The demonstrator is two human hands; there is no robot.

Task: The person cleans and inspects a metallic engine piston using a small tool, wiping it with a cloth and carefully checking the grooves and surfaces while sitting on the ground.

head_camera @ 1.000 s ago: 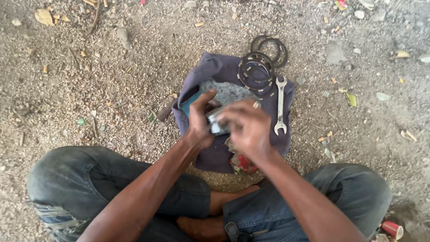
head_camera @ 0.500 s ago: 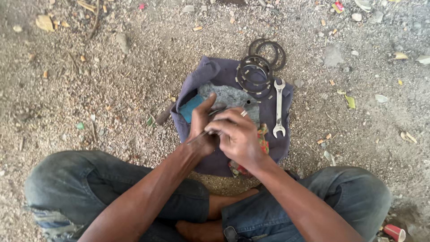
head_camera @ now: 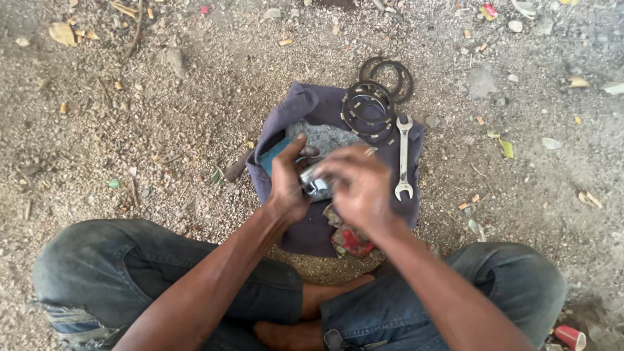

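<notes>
Bare dirt ground, gritty, strewn with dry leaves, pebbles and small litter. A person sits cross-legged on it in worn jeans, seen from above. A purple cloth is spread on the ground in front of the knees.

On the cloth: a stack of dark toothed rings at the far edge, one more ring lying half off the cloth behind it; a double-ended wrench lying lengthwise just right of the rings; a grey lumpy mass and a teal flat thing partly hidden by the hands; red-and-grey scraps near the legs.

Left hand: grip closed around a small shiny metal part, held above the cloth's middle. Right hand: fingers curled onto the same part from the other side, a slim light rod showing past the fingertips. Exactly how the fingers sit on the part is hidden.

Judgement: work is mid-way. The rings lie apart from the hands and the wrench is untouched, so only the small part is being handled.
</notes>
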